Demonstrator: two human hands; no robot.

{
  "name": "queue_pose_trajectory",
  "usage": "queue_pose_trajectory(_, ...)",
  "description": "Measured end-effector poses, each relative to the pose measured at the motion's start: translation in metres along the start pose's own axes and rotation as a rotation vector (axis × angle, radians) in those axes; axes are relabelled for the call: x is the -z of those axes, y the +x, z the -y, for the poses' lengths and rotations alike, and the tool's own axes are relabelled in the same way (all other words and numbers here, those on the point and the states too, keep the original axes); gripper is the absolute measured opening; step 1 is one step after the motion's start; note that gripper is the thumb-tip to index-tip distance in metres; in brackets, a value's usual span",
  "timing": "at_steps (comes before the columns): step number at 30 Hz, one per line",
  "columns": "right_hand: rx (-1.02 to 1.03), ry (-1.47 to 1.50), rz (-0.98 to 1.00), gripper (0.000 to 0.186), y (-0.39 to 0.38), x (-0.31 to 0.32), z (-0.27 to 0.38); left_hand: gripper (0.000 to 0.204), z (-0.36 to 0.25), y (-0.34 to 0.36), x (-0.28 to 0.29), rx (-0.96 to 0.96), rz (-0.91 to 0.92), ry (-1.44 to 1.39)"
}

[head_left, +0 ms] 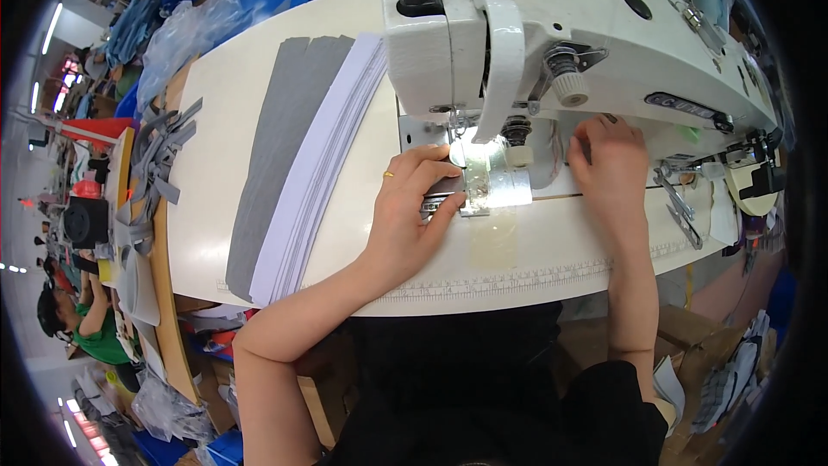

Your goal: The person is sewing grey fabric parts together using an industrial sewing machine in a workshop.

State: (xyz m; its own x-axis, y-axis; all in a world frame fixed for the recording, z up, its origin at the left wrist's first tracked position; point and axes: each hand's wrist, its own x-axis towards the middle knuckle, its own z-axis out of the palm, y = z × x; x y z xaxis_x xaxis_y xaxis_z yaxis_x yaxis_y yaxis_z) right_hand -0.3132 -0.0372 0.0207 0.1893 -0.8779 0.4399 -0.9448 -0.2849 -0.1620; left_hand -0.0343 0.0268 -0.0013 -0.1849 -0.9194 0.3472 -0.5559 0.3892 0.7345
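While the left hand (410,207) bends at a shiny metal plate (498,190) near the centre, thumb and fingers slightly parted, the right hand (609,155) curls beneath the sewing machine (604,26), glossy white with black fittings, across the upper right; whether either grips anything, I cannot tell.

Both hands (405,211) are at a white sewing machine (621,30), beside grey strips (289,121) and pale strips (323,164).

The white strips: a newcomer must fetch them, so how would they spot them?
Find the white sewing machine. On the table to its left, the white strips lie slanting in a long stack, paler than the grey stack directly beside them.
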Motion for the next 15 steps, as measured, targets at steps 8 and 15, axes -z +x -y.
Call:
queue_pose_trajectory(8, -0.004, 0.005, -0.021, 0.009, 0.0, -0.012, -0.022, 0.027, -0.007, 0.0, -0.001, 0.031, -0.024, -0.061)
queue_pose_trajectory(15, 0.01, 0.025, -0.011, 0.008, -0.005, 0.001, -0.019, 0.02, -0.006, 0.0, 0.005, 0.022, -0.189, -0.077)
